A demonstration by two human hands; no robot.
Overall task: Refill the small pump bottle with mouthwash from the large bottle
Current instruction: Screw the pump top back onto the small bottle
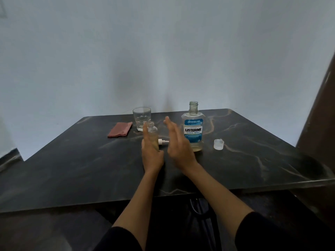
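The small clear bottle (153,133) stands upright on the dark marble table (253,160) without its pump, with some pale liquid in it. My left hand (151,153) rests against its left side with the fingers straight, not wrapped around it. The white pump head (163,141) lies on the table just right of the bottle, between my hands. My right hand (178,144) hovers flat and open between the pump head and the large Listerine bottle (193,129). That bottle stands uncapped, with a low level of pale liquid. Its clear cap (218,144) sits on the table to its right.
An empty drinking glass (141,118) stands behind the small bottle. A folded reddish cloth (120,131) lies left of the glass. A pale wall rises behind the table, and a dark brown panel (319,124) stands at the right edge.
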